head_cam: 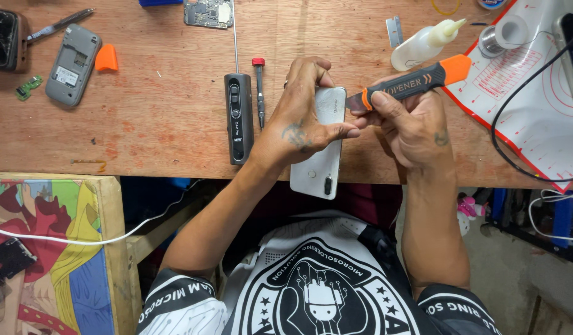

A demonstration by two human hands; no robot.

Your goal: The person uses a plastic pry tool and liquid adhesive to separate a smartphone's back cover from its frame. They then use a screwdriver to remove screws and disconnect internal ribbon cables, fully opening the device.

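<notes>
White phone (320, 155) lay back-up at the near edge of the counter (162, 111), gripped across its middle by the left hand (302, 121), fingers curled over its far end and thumb on its right edge. Just left of that hand stood a black remote-like device (239, 118) and a red-capped screwdriver (259, 90), side by side. Right hand (410, 124) was closed round a black-and-orange opening tool (410, 84), its blade tip touching the phone's right edge. Beyond that hand lay a small squeeze bottle (426, 44)

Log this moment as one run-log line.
left hand: holds white phone | right hand: holds pry tool, blade at phone edge | surface: wooden bench
</notes>
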